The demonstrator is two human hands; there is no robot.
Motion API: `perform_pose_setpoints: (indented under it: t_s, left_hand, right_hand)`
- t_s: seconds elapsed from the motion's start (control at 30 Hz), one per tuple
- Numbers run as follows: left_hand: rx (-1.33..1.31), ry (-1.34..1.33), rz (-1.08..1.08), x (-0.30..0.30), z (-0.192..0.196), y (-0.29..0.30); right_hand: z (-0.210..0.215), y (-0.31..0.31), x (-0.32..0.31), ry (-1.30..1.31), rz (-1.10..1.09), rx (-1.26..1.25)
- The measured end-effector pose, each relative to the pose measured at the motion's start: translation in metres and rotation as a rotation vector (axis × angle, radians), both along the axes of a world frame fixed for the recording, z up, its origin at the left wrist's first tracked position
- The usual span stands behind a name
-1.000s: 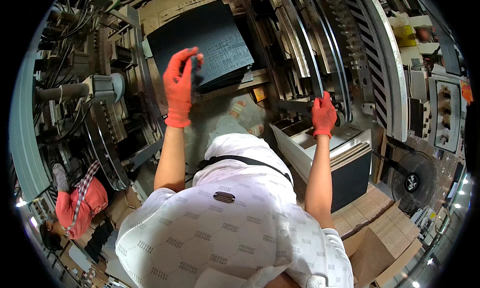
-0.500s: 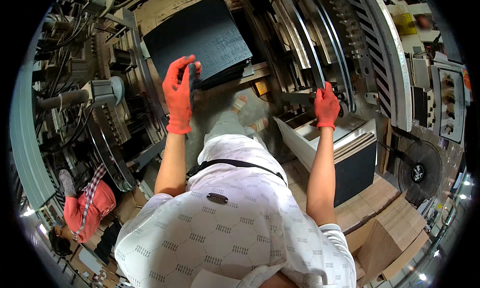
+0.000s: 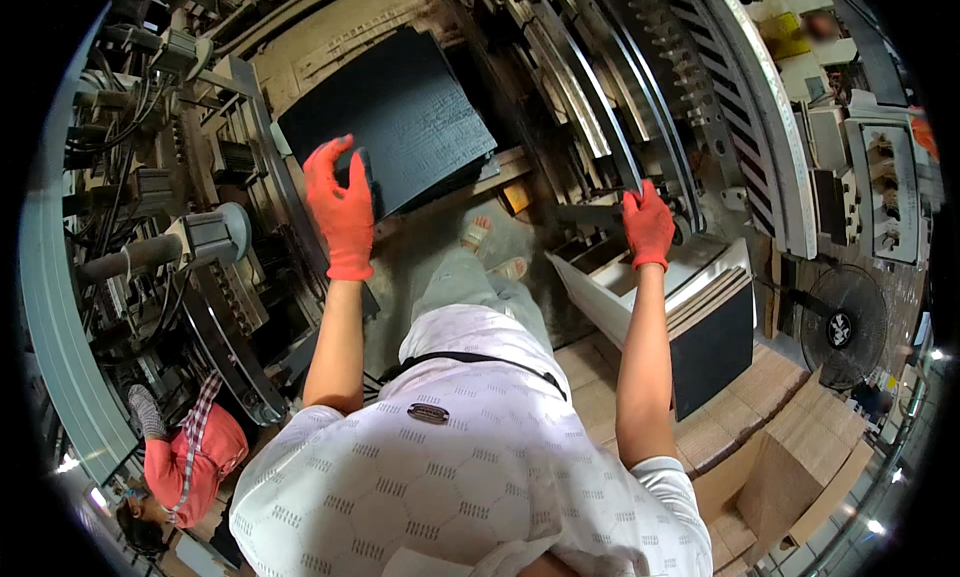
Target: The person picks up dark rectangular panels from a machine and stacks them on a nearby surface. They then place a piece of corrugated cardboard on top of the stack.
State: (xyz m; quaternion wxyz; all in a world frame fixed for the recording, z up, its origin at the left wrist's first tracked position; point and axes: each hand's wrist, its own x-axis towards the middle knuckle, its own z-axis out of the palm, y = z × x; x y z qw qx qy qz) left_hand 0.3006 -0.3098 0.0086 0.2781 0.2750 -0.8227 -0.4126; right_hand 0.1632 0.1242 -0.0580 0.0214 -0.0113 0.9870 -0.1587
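Black textured panels (image 3: 425,112) — flat stack, edges uneven — left of centre.

The left hand (image 3: 342,212), in a red-orange knit glove with dark fingertips, has shifted leftward to the near-left edge of the stack of flat, black, textured rectangular sheets (image 3: 405,117); its fingers and thumb, earlier curled close together, now stand spread apart.
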Motion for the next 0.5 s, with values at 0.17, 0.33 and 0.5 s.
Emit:
perform_pose_setpoints:
  t_s: [0.17,0.33,0.5]
  left_hand:
    - [-0.17,-0.372,0.145,0.03,-0.05,0.005]
    - [-0.294,-0.572,0.024,0.04,-0.037,0.024]
    - [-0.659,-0.781,0.061,0.042,-0.064,0.031]
  right_hand:
    - [0.0,-0.002,0.002,0.028,-0.022,-0.006]
    - [-0.007,0.001,0.003,0.062,-0.008,0.018]
    - [-0.009,0.003,0.008,0.133,0.001,-0.021]
